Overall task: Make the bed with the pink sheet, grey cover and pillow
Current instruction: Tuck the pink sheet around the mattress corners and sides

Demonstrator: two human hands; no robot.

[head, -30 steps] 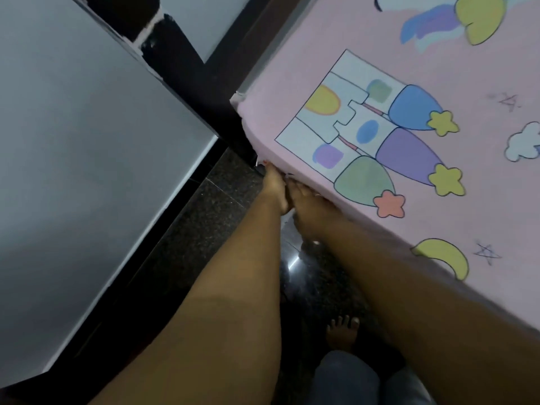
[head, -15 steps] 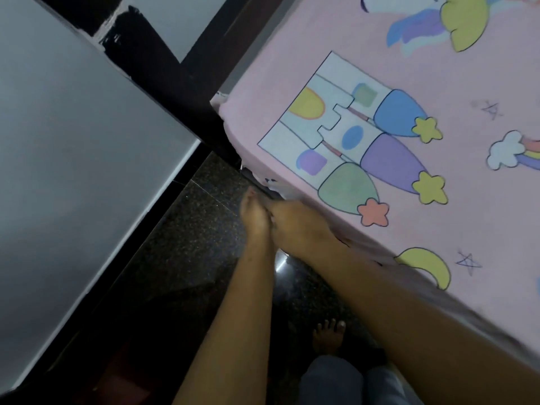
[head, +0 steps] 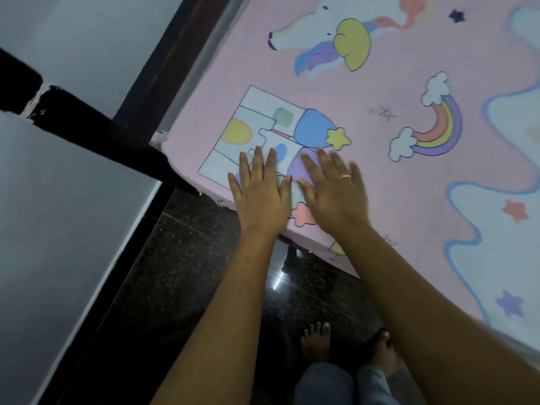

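Observation:
The pink sheet (head: 380, 176), printed with a castle, a unicorn and a rainbow, is spread flat over the mattress and fills the right side of the head view. My left hand (head: 260, 194) lies palm down on the castle print near the bed's corner, fingers spread. My right hand (head: 336, 191), with a ring on one finger, rests flat on the sheet just to its right, also open. Neither hand holds any fabric. The grey cover and the pillow are out of view.
A dark wooden bed frame (head: 163, 77) runs along the sheet's left edge. A grey wall (head: 58, 229) stands close on the left. A narrow strip of dark speckled floor (head: 181, 273) lies between wall and bed, with my bare feet (head: 317, 342) on it.
Both hands came up from under the mattress edge at the corner and now lie flat on top of the sheet. The camera has risen and shows more of the bed.

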